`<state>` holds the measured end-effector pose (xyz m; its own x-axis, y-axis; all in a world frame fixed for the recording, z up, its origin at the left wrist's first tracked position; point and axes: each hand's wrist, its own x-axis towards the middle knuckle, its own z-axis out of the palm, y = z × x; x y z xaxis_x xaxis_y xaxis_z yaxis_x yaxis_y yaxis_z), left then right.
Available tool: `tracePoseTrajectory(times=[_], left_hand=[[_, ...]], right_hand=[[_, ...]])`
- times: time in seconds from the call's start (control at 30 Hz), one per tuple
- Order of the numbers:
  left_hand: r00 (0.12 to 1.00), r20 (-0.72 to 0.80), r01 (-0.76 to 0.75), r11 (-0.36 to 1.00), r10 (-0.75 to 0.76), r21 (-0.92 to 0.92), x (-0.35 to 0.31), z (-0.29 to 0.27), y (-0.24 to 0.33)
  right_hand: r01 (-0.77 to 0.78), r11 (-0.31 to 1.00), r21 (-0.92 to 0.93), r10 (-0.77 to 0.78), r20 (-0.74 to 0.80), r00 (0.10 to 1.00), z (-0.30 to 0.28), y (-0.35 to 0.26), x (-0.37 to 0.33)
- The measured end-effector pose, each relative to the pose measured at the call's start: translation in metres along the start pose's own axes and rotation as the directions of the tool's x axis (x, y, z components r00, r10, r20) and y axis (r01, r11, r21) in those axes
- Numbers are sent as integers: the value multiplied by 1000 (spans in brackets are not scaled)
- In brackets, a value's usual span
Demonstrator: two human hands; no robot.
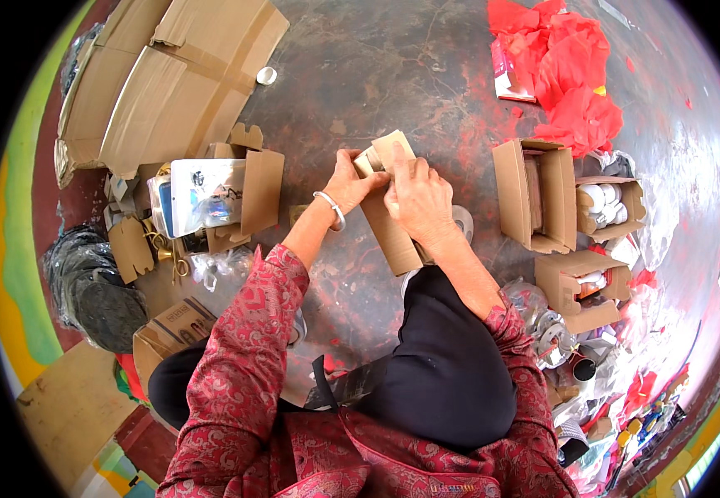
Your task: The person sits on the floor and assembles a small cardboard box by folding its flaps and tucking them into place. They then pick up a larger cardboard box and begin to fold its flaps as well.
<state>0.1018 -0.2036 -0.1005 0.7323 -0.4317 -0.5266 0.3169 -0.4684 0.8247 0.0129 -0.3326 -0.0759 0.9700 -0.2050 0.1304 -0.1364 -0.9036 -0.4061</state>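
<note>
A long, narrow piece of folded brown cardboard (pixel 388 235) stands out in front of my knees, tilted, with its far end raised. My left hand (pixel 348 184) grips its left edge near the far end, the thumb reaching across toward the other hand. On the right side, my right hand (pixel 423 202) is closed over the cardboard, with fingers along the far flap and the thumb close to the left thumb. Part of the fold lies hidden beneath my fingers. A white bangle (pixel 332 211) circles my left wrist.
Large flattened cardboard sheets (pixel 173 100) lie at the far left, beside a small white cap (pixel 266 75). Nearer are a filled carton (pixel 262 191), scissors (pixel 180 264) and a black plastic bag (pixel 94 278). Open boxes (pixel 552 197) and crumpled red paper (pixel 576 70) sit at right.
</note>
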Motion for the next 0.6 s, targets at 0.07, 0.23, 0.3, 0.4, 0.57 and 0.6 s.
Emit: tracePoseTrajectory(times=[0.07, 0.23, 0.3, 0.4, 0.57, 0.6], left_hand=[[990, 124, 99, 972, -73, -214, -7, -3, 7], [948, 303, 250, 812, -96, -527, -18, -12, 12], [952, 298, 235, 787, -69, -570, -21, -18, 16], [954, 297, 213, 791, -42, -573, -17, -20, 3], [971, 233, 154, 874, -48, -461, -18, -20, -3], [972, 227, 163, 878, -64, -450, -20, -20, 5]], right_hand=[[5, 995, 99, 2, -72, 997, 3, 9, -2], [25, 992, 123, -22, -23, 999, 13, 22, -9], [-53, 970, 236, 57, -12, 998, 15, 19, -9], [-92, 950, 297, 79, 57, 995, 14, 20, -9], [-83, 964, 252, 72, 52, 996, 20, 24, -11], [-75, 949, 305, 70, 29, 997, 18, 26, -6]])
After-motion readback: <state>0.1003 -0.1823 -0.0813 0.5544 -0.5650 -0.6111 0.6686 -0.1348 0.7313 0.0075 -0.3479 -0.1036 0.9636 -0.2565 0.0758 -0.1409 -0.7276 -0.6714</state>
